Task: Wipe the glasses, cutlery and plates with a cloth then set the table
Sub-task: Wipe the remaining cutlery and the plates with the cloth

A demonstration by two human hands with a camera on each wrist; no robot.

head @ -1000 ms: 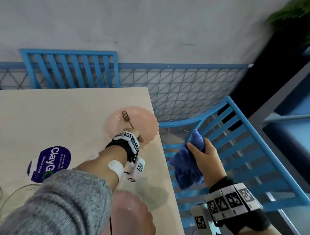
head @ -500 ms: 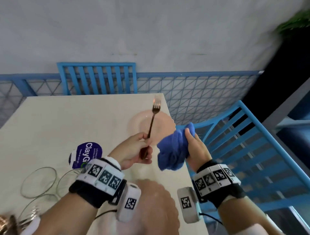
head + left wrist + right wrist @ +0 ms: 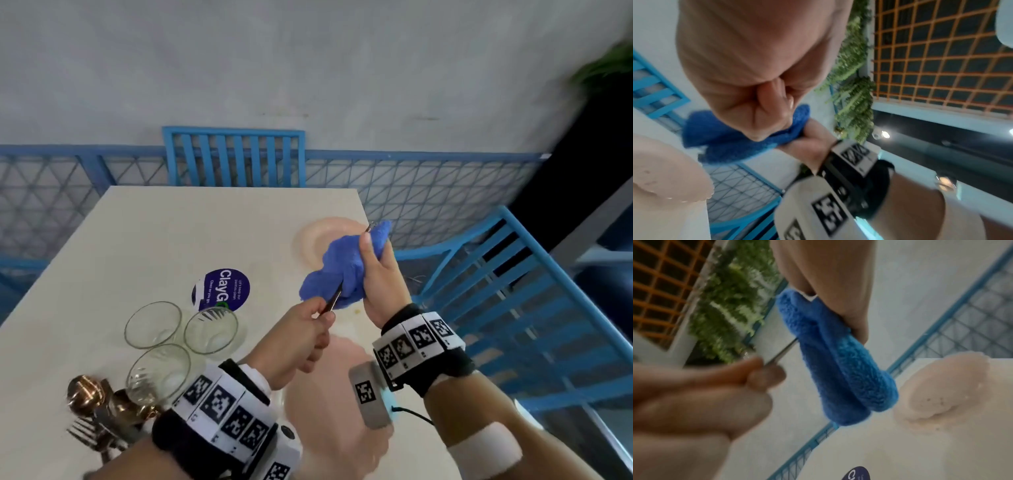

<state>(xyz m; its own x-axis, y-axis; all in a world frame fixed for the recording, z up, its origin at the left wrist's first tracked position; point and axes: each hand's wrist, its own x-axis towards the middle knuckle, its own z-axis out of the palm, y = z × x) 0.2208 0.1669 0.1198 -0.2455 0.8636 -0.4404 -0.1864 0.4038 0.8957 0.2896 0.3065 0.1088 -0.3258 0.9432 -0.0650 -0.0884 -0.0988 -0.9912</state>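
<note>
My left hand (image 3: 308, 329) pinches the handle of a copper fork (image 3: 334, 298) above the table's right side. My right hand (image 3: 376, 270) grips a blue cloth (image 3: 346, 267) wrapped round the fork's upper half; only the tine tips (image 3: 369, 226) poke out at the top. In the right wrist view the fork's handle (image 3: 780, 353) runs from my left fingers (image 3: 756, 374) into the cloth (image 3: 838, 369). In the left wrist view the cloth (image 3: 731, 138) shows behind my curled left hand (image 3: 764, 91). A pink scalloped plate (image 3: 315, 240) lies under the cloth, another pink plate (image 3: 329, 421) near me.
Three empty glasses (image 3: 181, 337) stand left of my hands, beside a purple round sticker (image 3: 224, 289). A bundle of copper cutlery (image 3: 99, 421) lies at the near left. Blue chairs (image 3: 513, 308) stand at the table's right and far edge (image 3: 234, 157), before a blue mesh fence.
My left hand lifted the fork off the far pink plate and brought it toward me. My right hand brought the blue cloth in from over the chair and wrapped it round the fork.
</note>
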